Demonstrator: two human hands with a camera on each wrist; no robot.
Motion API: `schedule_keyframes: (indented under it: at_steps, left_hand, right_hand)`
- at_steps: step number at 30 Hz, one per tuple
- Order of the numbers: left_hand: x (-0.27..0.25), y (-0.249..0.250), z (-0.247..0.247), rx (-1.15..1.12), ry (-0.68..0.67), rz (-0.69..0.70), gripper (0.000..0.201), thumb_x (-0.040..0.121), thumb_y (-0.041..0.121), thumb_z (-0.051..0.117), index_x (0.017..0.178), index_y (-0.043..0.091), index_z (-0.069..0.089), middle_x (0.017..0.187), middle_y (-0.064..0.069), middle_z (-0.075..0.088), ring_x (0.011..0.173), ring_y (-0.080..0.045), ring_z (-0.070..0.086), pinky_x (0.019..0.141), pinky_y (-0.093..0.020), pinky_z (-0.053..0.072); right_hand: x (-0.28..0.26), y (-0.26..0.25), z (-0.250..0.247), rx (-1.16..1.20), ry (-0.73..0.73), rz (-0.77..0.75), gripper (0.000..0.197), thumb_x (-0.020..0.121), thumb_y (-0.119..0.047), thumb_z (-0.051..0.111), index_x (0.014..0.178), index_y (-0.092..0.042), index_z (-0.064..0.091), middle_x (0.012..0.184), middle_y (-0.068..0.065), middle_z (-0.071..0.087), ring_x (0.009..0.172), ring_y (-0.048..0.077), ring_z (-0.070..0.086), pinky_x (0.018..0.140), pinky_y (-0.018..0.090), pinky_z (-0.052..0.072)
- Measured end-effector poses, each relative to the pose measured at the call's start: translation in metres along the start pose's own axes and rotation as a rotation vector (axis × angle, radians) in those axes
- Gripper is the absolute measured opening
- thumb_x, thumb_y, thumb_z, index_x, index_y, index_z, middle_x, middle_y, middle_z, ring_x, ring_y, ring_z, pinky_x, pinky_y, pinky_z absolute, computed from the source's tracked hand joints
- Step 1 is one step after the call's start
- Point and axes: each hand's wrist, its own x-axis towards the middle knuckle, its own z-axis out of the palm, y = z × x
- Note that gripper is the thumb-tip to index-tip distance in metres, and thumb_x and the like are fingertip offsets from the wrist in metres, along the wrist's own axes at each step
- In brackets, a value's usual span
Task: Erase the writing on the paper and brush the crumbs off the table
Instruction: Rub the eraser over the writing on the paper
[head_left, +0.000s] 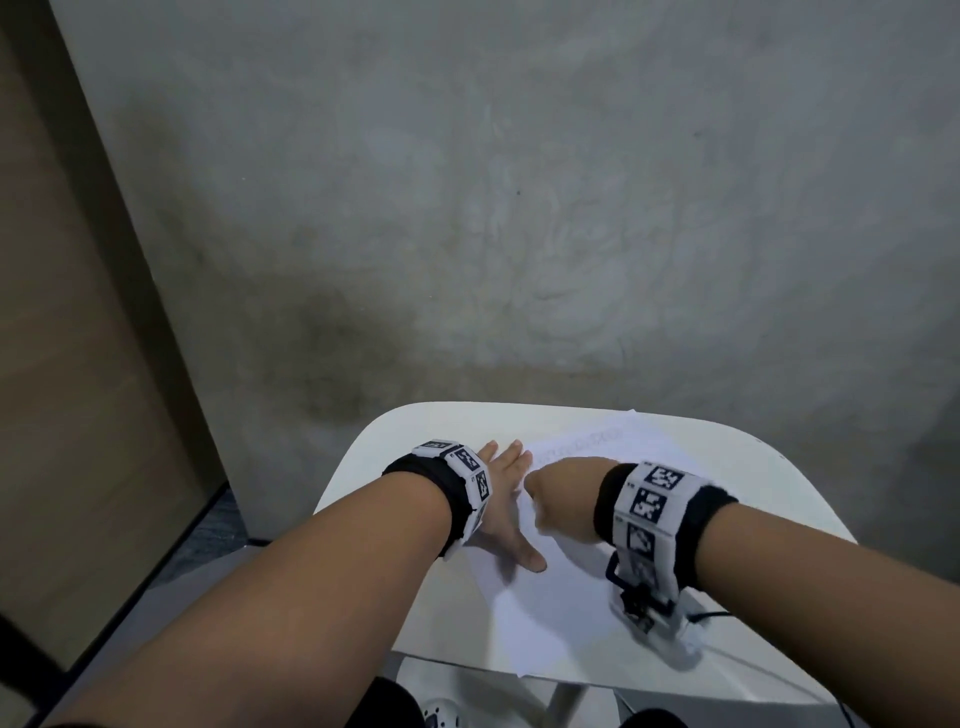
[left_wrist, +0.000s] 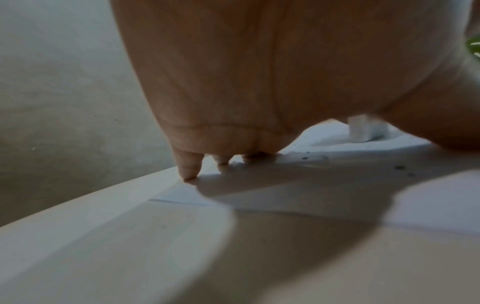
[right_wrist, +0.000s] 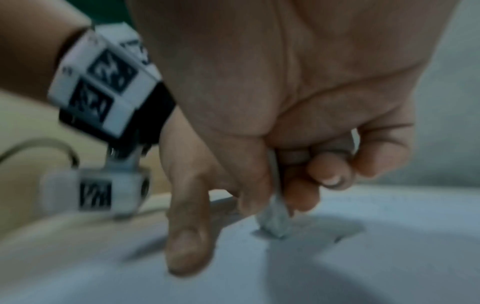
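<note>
A white sheet of paper (head_left: 571, 613) lies on a small white table (head_left: 769, 467), with faint writing (head_left: 582, 441) near its far edge. My left hand (head_left: 501, 499) lies flat with straight fingers and presses on the sheet's left side; its thumb (right_wrist: 188, 236) rests on the paper (right_wrist: 389, 257). Just to its right, my right hand (head_left: 561, 499) is curled and pinches a white eraser (right_wrist: 272, 224), whose tip touches the sheet. The left wrist view shows the eraser (left_wrist: 363, 129) standing on the paper (left_wrist: 428, 205), with dark crumbs (left_wrist: 400, 167) scattered near it.
The table is narrow with rounded corners, and its left edge (left_wrist: 78, 205) runs close to my left fingertips. A grey concrete surface (head_left: 519, 208) lies beyond it and a brown panel (head_left: 62, 364) stands at the left. A black cable (head_left: 711, 616) trails off my right wrist.
</note>
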Motion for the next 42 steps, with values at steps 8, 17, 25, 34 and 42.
schedule_keyframes:
  at_steps: [8,17,25,34,42]
  left_hand:
    - [0.000,-0.003,-0.001,-0.030,-0.023,-0.005,0.132,0.066,0.081,0.062,0.154,0.025,-0.020,0.160,0.010,-0.026,0.149,-0.021,-0.020,0.117,-0.055,0.000]
    - [-0.017,0.029,0.000,0.010,0.033,0.117,0.118,0.072,0.092,0.035,0.155,0.025,-0.015,0.162,0.002,-0.022,0.150,-0.026,-0.016,0.120,-0.053,-0.004]
    - [-0.037,0.057,-0.014,0.075,0.004,0.298,0.100,0.086,0.081,0.031,0.156,0.025,-0.013,0.161,0.003,-0.021,0.150,-0.018,-0.013,0.120,-0.049,-0.007]
    - [-0.044,0.045,-0.016,0.093,-0.125,0.369,0.093,0.089,0.076,0.034,0.156,0.029,-0.012,0.162,0.005,-0.020,0.150,-0.017,-0.012,0.119,-0.049,-0.005]
    - [-0.044,-0.033,-0.016,0.071,-0.125,-0.033,0.120,0.076,0.084,0.049,0.155,0.021,-0.015,0.163,0.002,-0.020,0.151,-0.020,-0.013,0.121,-0.051,0.000]
  right_hand:
    - [0.007,0.090,0.014,0.691,0.037,0.200,0.041,0.092,-0.022,0.048,0.054,-0.010,0.052,0.055,0.007,0.054,0.042,0.020,0.045,0.045,0.020,0.038]
    - [0.013,0.092,0.029,0.770,0.089,0.165,0.038,0.096,-0.024,0.045,0.061,-0.009,0.051,0.060,0.006,0.055,0.041,0.018,0.043,0.039,0.016,0.035]
    - [0.011,0.098,0.036,1.013,0.082,0.160,0.049,0.101,-0.025,0.042,0.058,-0.005,0.053,0.062,0.015,0.050,0.049,0.021,0.041,0.043,0.024,0.032]
    - [0.010,0.098,0.033,0.919,0.069,0.174,0.046,0.099,-0.027,0.045,0.058,-0.007,0.055,0.059,0.010,0.055,0.040,0.017,0.044,0.040,0.018,0.035]
    - [-0.003,0.078,0.005,1.084,0.161,0.110,0.020,0.081,-0.002,0.061,0.083,-0.011,0.044,0.079,0.013,0.069,0.065,0.025,0.067,0.064,0.033,0.051]
